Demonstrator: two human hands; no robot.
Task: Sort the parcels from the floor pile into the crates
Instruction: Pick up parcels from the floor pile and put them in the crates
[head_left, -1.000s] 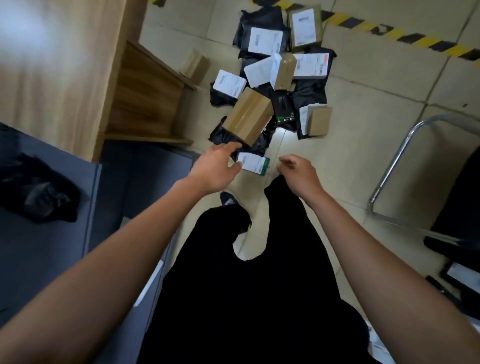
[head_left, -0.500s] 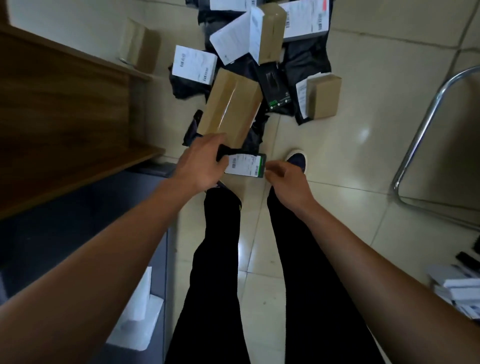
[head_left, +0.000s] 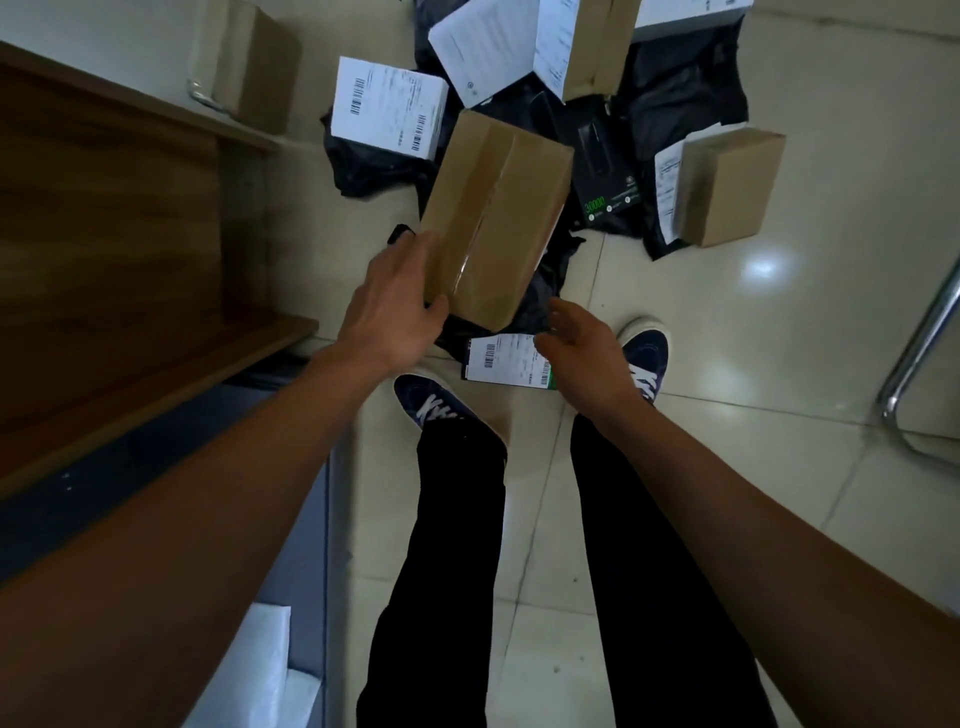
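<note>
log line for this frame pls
phase: reach | left hand: on brown box, grip unclear | right hand: open, over labelled packet | crates: not in view

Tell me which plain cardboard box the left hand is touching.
The big taped box in the middle of the pile; left hand rests on its near corner. The other brown boxes lie untouched.

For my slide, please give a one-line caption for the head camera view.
Left hand touching a taped cardboard box, right hand open over a small labelled parcel.
</note>
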